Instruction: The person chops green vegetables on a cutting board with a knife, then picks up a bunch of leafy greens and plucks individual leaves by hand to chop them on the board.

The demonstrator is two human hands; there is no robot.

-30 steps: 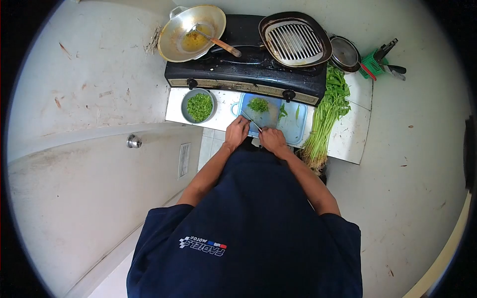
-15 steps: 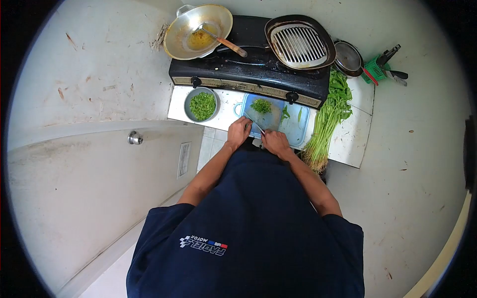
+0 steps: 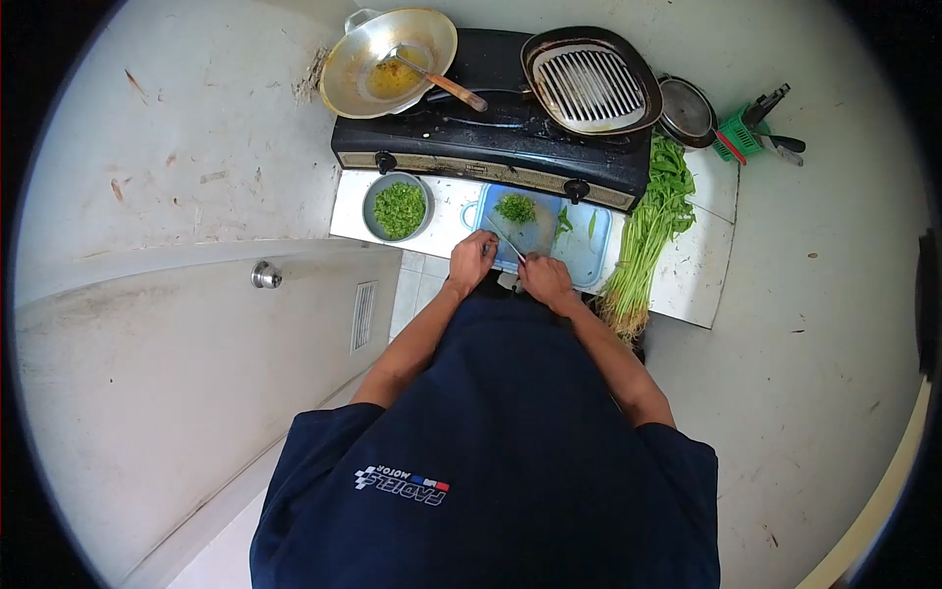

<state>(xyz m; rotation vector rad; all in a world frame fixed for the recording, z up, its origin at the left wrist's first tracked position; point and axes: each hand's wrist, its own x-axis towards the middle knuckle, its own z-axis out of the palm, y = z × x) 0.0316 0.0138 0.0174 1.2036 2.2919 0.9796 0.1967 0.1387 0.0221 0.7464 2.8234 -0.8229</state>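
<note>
Nearest the body, the right hand (image 3: 546, 280) has its fingers closed round a knife (image 3: 507, 239) slanting across the blue cutting board (image 3: 589, 257), while the left hand (image 3: 471, 260) rests curled at the board's near edge; whether its fingers pinch any stems I cannot tell. The chopping looks partly done: a small pile of cut greens (image 3: 515, 207) sits at the board's far end and a metal bowl (image 3: 369, 201) to its left holds more, yet a long bundle of leafy stalks (image 3: 648, 231) lies whole on the worktop (image 3: 692, 265). Beyond, on the stove (image 3: 491, 137), a wok (image 3: 339, 69) holds yellowish oil and a spatula (image 3: 442, 86), beside a ridged grill pan (image 3: 535, 49).
</note>
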